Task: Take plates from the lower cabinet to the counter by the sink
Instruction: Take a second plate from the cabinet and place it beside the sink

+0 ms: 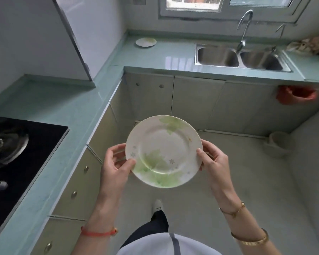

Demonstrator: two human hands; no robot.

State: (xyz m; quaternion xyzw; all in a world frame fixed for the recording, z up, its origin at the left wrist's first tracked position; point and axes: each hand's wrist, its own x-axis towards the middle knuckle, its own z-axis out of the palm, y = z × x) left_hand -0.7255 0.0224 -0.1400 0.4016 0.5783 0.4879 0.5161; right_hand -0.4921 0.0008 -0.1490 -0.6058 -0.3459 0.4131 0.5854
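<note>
Plate carried in both hands above the floor, sink counter far ahead.

The plate (pixel 164 151) looks stiff, glazed and breakable, probably slippery, so the rim is the good place to hold. The left hand (pixel 116 162) and the right hand (pixel 213 159) each close on opposite rim edges, thumb on top. Another plate (pixel 146 42) lies on the far counter (pixel 173 54), left of the sink (pixel 239 57).
</note>
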